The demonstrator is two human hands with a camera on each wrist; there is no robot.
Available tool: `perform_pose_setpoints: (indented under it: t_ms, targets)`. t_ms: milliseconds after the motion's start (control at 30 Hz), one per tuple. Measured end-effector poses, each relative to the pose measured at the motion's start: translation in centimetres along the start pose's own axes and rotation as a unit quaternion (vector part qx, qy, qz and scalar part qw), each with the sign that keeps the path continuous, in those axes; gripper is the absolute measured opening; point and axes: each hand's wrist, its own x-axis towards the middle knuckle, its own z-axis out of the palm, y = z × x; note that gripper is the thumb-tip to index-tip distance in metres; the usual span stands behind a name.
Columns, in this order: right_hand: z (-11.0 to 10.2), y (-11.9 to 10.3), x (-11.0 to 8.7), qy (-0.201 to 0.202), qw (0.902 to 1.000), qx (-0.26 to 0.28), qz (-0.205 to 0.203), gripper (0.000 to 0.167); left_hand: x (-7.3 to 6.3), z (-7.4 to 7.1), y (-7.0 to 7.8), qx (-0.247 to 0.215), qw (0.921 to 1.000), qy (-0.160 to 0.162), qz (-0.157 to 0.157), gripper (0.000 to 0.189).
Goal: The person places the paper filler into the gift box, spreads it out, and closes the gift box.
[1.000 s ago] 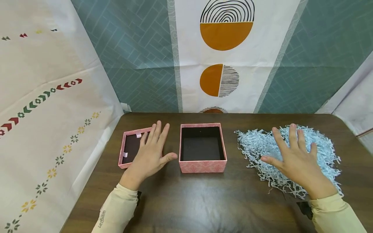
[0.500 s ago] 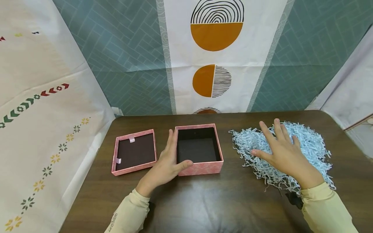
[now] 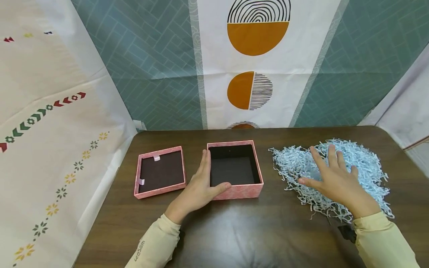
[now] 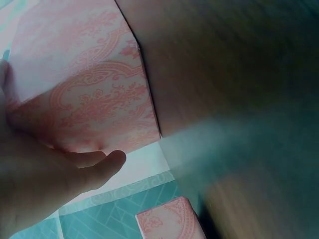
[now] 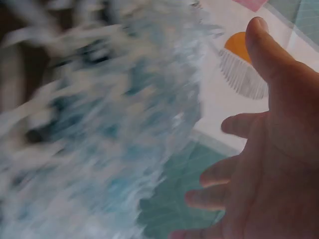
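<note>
A pink patterned box (image 3: 239, 191) with a dark inside stands without its lid near the middle of the table. My left hand (image 3: 199, 190) lies along the box's left side with straight fingers, the thumb reaching across its front. In the left wrist view the hand's fingers (image 4: 97, 172) are right at the patterned box wall (image 4: 99, 94). Over a spread heap of pale blue shredded paper (image 3: 295, 163) hovers my right hand (image 3: 338, 182), its fingers splayed. The right wrist view has the palm (image 5: 279, 164) facing the blurred paper shreds (image 5: 114, 109), with nothing in it.
The pink lid (image 3: 161, 192) lies with its dark inside up, left of the box, two small ribbon tabs showing. The dark wooden table (image 3: 254, 238) ends at a hung patterned cloth (image 3: 161, 74) behind. A white cloth (image 3: 67, 156) hangs along the left.
My left hand has moved right, from over the lid to the box's left side. The right hand stays over the shredded paper. The head view has shifted slightly.
</note>
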Motion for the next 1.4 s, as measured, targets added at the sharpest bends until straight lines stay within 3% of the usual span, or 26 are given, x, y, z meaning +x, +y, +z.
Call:
perform_pose_setpoints:
  t_ms: [200, 533, 833, 1133, 1400]
  targets:
    - [1.6, 1.8, -1.4, -0.031, 0.9987, -0.021, 0.033, 0.109, 0.0, -0.1, 0.0, 0.007, 0.9999, 0.002, -0.013, 0.119]
    - [3.5, 1.7, -1.5, -0.086, 0.9956, -0.03, -0.023, 0.097, -0.2, -0.3, 0.0, 0.006, 0.9998, -0.001, -0.016, 0.117]
    - [3.1, 2.3, -1.0, -0.021, 0.9926, -0.043, -0.111, 0.065, -0.3, -0.2, 0.1, 0.01, 0.9998, -0.003, -0.015, 0.118]
    - [1.3, 3.5, -0.6, -0.006, 0.9927, -0.04, -0.113, 0.055, -0.1, 0.0, 0.0, 0.005, 0.9999, -0.006, -0.012, 0.118]
    - [-1.7, 3.6, -0.9, 0.038, 0.9932, -0.042, -0.102, 0.054, 0.1, 0.0, 0.2, 0.006, 0.9998, -0.014, -0.011, 0.116]
